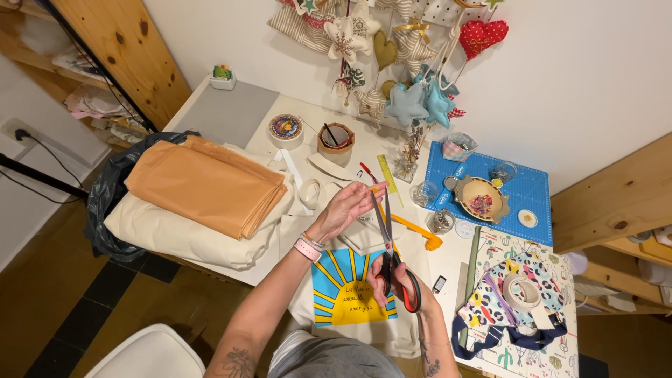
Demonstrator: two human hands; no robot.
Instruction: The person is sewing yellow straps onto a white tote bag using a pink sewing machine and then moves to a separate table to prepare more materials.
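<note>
Both hands are working above the counter (448, 262): our right hand (395, 280) is gripping the scissors (386, 234), blades parted, while our left hand's (348, 208) fingers are pinching something small taut for cutting.

Bright, even light; sharp, wide-angle bowing

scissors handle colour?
Red and black, on the scissors in the right hand; shows best in the head view.

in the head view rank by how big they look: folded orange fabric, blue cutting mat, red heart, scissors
1. folded orange fabric
2. blue cutting mat, somewhat smaller
3. scissors, in the right hand
4. red heart

The heart hangs on the wall, so its true size is unsure.
</note>
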